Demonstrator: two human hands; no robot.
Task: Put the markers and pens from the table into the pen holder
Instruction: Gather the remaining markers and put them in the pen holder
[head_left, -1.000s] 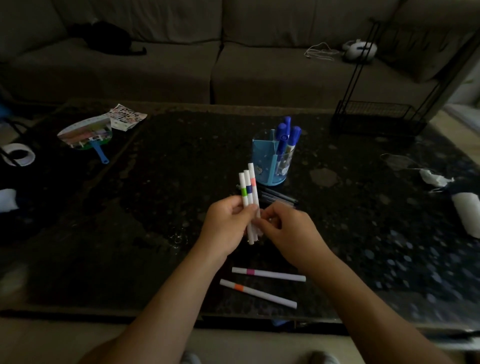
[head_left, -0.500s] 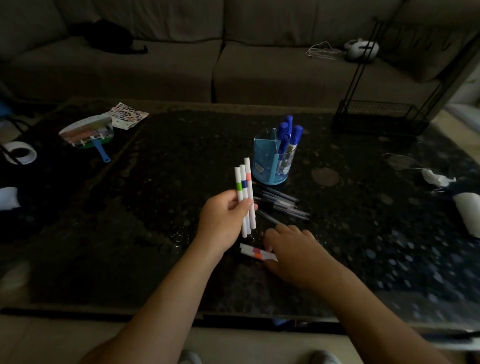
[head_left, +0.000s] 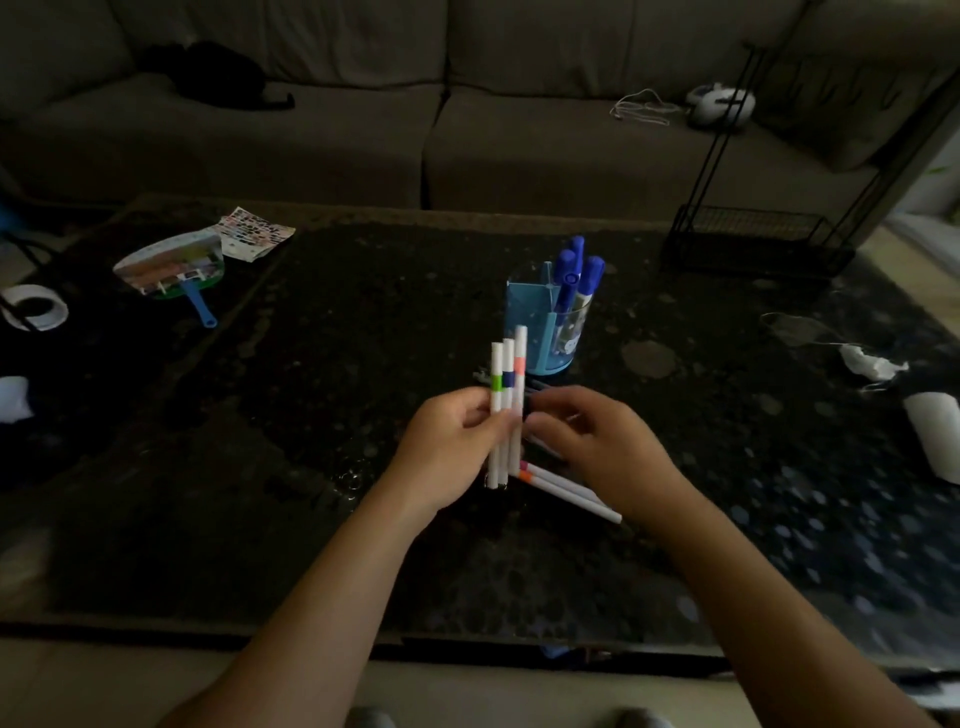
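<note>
Above the table (head_left: 363, 519) — left hand (head_left: 447, 452) grips three markers (head_left: 506, 374), right hand (head_left: 597, 447) alongside.

**Dark speckled coffee table and its load**

The table (head_left: 311, 467) carries a blue pen holder (head_left: 540, 332) near its middle, dark pens (head_left: 535, 387) lying just before it, two white markers (head_left: 566, 491) nearer the front, a hand fan (head_left: 171, 267) and sticker sheet (head_left: 254, 234) far left, and a black wire rack (head_left: 753, 239) far right.
</note>
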